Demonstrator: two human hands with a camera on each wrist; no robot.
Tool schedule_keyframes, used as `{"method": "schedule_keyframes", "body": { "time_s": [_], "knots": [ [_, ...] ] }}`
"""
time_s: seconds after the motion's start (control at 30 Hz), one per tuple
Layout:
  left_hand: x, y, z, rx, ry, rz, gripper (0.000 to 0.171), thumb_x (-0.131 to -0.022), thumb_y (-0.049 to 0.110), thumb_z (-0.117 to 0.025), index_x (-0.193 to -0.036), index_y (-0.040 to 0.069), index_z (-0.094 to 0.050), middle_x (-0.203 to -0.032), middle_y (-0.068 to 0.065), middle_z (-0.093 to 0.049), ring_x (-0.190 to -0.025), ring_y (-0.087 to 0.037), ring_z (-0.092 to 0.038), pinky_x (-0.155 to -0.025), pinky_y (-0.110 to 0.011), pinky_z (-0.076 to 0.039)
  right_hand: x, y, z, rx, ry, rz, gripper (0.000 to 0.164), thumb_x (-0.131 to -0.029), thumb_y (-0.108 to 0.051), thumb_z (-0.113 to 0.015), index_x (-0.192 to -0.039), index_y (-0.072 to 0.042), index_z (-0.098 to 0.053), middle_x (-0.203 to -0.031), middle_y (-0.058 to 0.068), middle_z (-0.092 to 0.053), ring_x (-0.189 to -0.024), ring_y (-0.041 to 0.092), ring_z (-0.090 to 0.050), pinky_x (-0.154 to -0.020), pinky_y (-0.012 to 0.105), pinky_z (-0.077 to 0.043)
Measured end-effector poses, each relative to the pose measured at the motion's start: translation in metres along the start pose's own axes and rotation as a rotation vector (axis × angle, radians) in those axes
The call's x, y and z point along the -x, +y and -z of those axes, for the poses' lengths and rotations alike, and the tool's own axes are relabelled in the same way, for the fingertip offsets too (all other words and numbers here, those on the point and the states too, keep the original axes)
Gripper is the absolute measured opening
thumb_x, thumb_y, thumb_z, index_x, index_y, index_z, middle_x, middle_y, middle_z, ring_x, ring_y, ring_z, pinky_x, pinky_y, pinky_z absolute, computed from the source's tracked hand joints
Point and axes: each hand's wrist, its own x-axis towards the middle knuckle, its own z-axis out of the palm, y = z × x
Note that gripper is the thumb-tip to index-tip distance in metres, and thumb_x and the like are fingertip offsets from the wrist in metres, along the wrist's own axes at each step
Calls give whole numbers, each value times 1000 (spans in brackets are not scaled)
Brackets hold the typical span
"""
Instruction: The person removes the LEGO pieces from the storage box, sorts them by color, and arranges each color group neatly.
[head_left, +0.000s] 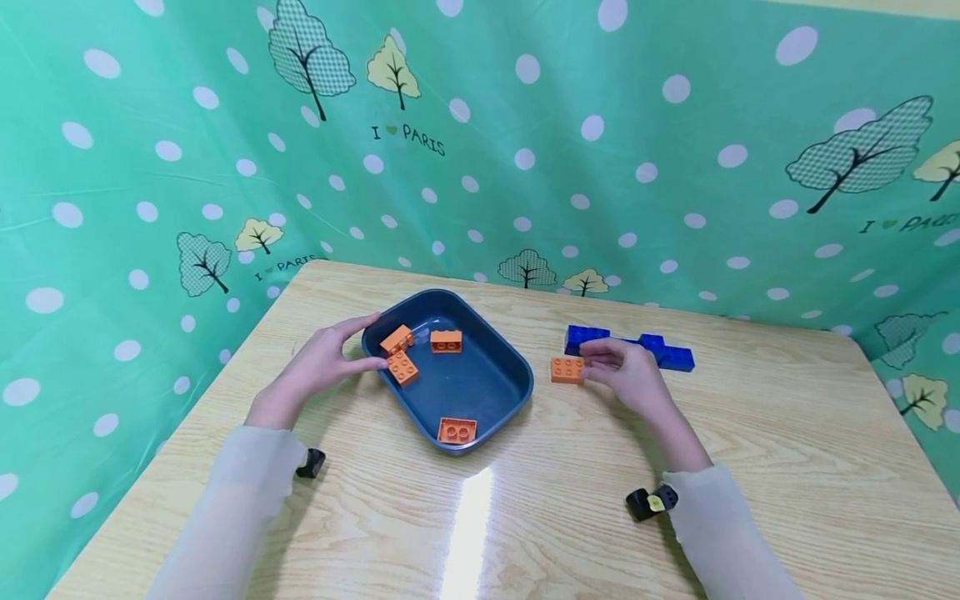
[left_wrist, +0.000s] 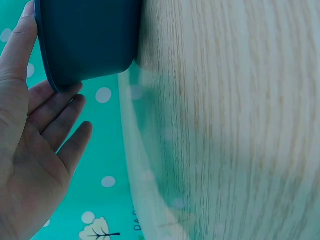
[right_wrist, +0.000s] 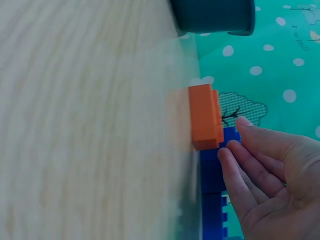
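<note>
The dark blue plastic basin (head_left: 487, 333) stands on the table with several orange building bricks inside. My left hand (head_left: 322, 367) touches its left rim with thumb and forefinger. The left wrist view shows the other fingers (left_wrist: 70, 145) loosely extended below that rim. To the basin's right, an orange building brick (head_left: 566, 370) lies studs up on the table. My right hand (head_left: 626, 371) is at the brick's right end, thumb and fingers parted. In the right wrist view its fingertips (right_wrist: 223, 155) are close to the orange brick (right_wrist: 202, 117), not closed round it.
Blue building bricks (head_left: 675, 358) lie in a row behind my right hand, partly hidden by it. A green patterned cloth (head_left: 480, 167) hangs around the back and left of the wooden table (head_left: 570, 517). Inside the basin, one orange brick (head_left: 457, 430) lies by the near wall.
</note>
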Motion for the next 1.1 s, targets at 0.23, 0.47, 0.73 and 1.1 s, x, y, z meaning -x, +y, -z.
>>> {"method": "schedule_keyframes", "body": {
  "time_s": [0.23, 0.47, 0.73, 1.1],
  "knots": [
    [0, 0, -1, 9, -1, 11, 84, -87, 40, -76, -155, 13, -36, -157, -21, -39, -144, -46, -36, -119, -61, -32, 1, -9, 2, -18, 13, 65, 38, -90, -10, -73, -127, -4, -65, -127, 19, -67, -117, 32, -67, -92, 25, -59],
    [0, 0, 0, 7, -8, 19, 85, -87, 43, -76, -156, 14, -35, -158, -21, -38, -144, -46, -34, -119, -61, -31, 4, -25, -3, -75, 17, 95, 41, -89, -9, -74, -128, -2, -64, -128, 20, -67, -118, 34, -66, -92, 19, -57],
    [0, 0, 0, 10, -9, 18, 84, -87, 42, -76, -156, 14, -35, -158, -21, -38, -144, -46, -35, -119, -61, -32, 7, -41, -13, -161, 34, 141, 42, -88, -7, -75, -128, 0, -64, -129, 22, -66, -121, 38, -64, -89, 13, -56],
    [0, 0, 0, 14, -16, 16, 85, -87, 42, -76, -156, 14, -35, -158, -21, -37, -144, -47, -34, -118, -61, -32, 5, -54, -35, -191, 19, 203, 40, -87, -6, -76, -125, -1, -66, -127, 20, -68, -120, 31, -66, -95, 21, -57]
  ]
}}
